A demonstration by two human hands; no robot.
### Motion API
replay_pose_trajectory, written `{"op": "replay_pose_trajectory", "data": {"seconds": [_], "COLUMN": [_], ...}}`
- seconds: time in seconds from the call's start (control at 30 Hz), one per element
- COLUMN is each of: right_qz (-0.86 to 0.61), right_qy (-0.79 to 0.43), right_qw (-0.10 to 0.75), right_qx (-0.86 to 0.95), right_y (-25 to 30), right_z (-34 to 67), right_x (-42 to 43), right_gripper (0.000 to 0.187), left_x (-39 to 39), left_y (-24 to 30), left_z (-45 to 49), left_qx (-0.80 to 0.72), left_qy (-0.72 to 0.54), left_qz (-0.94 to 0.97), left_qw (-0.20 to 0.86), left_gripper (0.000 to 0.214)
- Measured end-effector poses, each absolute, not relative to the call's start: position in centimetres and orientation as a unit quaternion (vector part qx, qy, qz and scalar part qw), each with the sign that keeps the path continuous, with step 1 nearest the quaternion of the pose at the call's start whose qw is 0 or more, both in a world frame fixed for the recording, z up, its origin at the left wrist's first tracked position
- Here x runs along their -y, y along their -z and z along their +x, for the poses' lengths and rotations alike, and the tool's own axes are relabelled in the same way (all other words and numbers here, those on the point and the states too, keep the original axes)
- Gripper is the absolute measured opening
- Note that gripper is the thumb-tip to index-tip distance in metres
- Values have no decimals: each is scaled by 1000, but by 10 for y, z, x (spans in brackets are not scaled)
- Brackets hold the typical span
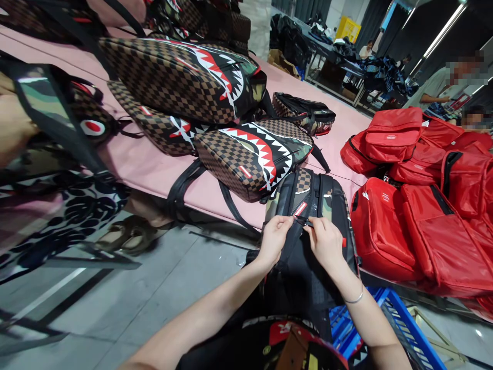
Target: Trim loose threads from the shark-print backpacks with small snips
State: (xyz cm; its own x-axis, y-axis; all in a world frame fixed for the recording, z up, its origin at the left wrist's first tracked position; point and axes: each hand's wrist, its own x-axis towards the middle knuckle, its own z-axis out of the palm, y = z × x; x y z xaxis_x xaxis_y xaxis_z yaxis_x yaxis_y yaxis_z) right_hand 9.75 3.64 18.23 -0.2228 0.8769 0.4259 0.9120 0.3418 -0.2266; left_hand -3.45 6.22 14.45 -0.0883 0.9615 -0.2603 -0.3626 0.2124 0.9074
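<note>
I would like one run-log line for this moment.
left hand: pinching black strap; right hand: pinching same strap; backpack: beneath both hands; red bags: to the right

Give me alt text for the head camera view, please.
A person's left hand and right hand pinch a black strap piece on a black backpack. Checkered shark-mouth bags lie beyond on a pink table; red bags are piled to the right.

bag workshop | checkered backpacks (pixel 154 72) | heaped red bags (pixel 385 226) | long pink worktable (pixel 133 162) | co-workers (pixel 431 86)

The black backpack (pixel 305 257) looks matt cloth, red bags (pixel 385 226) glossy.
</note>
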Motion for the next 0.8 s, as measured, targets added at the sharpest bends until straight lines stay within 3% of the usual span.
{"op": "replay_pose_trajectory", "data": {"seconds": [0.33,0.47,0.6,0.8], "right_qz": [-542,-511,-549,-617], "right_qy": [95,67,-44,-274], "right_qw": [212,222,354,548], "right_qx": [807,828,755,494], "right_y": [-174,-170,-171,-160], "right_z": [100,108,116,168], "right_x": [-38,-44,-42,-10], "right_gripper": [28,26,21,27], "left_x": [-61,-59,-55,-47], "left_y": [-141,-140,-144,-152], "left_z": [-29,-27,-36,-100], "left_qx": [-496,-495,-492,-498], "left_qy": [-557,-559,-543,-487], "left_qz": [303,299,304,402], "left_qw": [593,594,610,594], "left_gripper": [34,36,40,37]}}
